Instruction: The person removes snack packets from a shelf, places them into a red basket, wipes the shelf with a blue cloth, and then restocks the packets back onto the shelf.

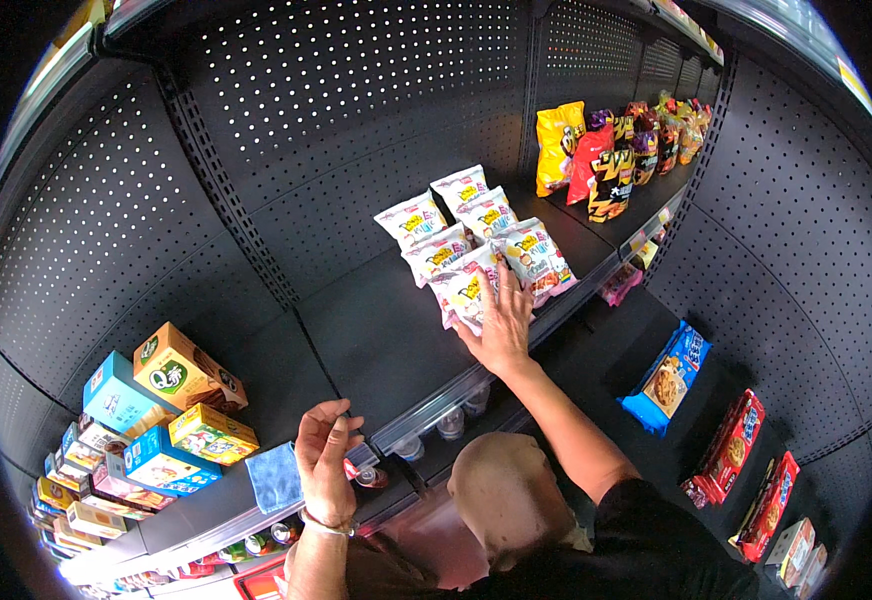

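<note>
My right hand reaches over the shelf with its fingers on the front of a white and pink snack bag; whether it grips the bag cannot be told. Beside it stands another such bag, with more white snack bags in short rows behind. My left hand, with a bracelet at the wrist, is raised near the shelf's front edge, fingers loosely curled and apart, holding nothing. Just left of it, a blue cloth lies on the shelf edge.
Boxed snacks stand at the left. Yellow, red and black snack bags stand at the back right. Biscuit packs lie on a lower surface at right. The shelf's front rail runs between my hands; cans and bottles sit beneath it.
</note>
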A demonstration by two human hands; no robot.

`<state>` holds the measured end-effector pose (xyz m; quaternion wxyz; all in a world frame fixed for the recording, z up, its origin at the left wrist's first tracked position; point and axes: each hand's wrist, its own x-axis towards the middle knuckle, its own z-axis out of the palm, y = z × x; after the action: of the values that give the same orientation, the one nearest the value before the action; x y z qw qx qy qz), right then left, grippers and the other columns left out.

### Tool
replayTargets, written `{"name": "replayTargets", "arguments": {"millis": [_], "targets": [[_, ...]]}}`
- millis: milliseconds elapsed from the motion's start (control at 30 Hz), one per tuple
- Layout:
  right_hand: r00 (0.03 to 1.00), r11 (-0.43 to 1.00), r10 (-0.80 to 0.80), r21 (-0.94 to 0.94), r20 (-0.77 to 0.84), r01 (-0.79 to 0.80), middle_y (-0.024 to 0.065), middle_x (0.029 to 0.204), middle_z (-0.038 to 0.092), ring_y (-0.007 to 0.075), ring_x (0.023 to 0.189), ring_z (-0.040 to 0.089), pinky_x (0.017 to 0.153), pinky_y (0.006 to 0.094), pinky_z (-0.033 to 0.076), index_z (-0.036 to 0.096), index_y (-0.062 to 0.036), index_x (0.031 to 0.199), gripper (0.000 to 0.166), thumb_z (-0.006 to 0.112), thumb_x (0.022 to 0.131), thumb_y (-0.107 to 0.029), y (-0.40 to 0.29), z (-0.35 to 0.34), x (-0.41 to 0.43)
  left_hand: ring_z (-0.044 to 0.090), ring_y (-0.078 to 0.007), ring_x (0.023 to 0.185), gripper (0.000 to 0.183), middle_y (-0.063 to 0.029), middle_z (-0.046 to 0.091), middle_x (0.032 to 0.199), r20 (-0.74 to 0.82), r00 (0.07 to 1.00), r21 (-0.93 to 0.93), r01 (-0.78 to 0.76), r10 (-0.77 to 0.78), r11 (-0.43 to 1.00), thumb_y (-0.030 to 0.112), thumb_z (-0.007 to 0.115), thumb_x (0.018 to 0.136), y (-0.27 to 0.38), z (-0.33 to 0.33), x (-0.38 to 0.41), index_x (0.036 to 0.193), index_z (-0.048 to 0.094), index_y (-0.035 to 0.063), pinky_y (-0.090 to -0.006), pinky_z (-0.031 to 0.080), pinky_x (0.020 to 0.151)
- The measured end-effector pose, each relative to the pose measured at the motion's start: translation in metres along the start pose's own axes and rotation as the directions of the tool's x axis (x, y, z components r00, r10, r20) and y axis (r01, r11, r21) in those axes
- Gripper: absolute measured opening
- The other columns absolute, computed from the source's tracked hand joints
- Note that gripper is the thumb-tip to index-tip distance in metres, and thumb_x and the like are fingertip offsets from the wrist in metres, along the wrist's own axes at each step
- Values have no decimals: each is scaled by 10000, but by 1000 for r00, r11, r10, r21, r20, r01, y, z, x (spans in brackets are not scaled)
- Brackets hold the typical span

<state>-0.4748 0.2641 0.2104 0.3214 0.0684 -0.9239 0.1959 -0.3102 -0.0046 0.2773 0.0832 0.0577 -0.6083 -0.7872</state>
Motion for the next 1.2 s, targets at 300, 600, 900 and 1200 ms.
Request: {"name": "replayTargets", "arguments": {"millis": [300,600,900,1200], "targets": [[998,999,29,-41,61,-26,230,1600,166,434,1441,260,1152,641,186,287,-163,1555,966,815,748,-218,9,12,2,648,-142,984,212,-63,650,1166,-1,1000,5,22,-22,1000,116,616,986,1,4,1,1173,594,21,-261,508,822],[999,999,-12,-36,38,13,228,1604,168,428,1465,230,1113,606,266,276,-186,1561,965,796,748,-181,17,15,0,650,-148,992,218,-75,649,1183,9,1000,13,7,-7,1000,117,622,978,2,2,-1,1173,598,24,-264,511,832],[999,1000,-30,1,27,30,233,1602,167,438,1453,239,1130,605,250,293,-159,1553,952,793,742,-162,18,19,-2,660,-146,960,203,-77,666,1189,-10,999,21,-40,40,999,160,629,983,-2,-3,-1,1156,617,55,-271,513,806],[999,999,-10,-49,47,12,265,1576,201,450,1428,268,1161,622,188,290,-97,1531,958,802,736,-254,12,6,-3,660,-138,948,190,-54,681,1150,-42,995,38,-84,86,996,151,627,981,-6,-7,3,1144,619,55,-261,511,787]]}}
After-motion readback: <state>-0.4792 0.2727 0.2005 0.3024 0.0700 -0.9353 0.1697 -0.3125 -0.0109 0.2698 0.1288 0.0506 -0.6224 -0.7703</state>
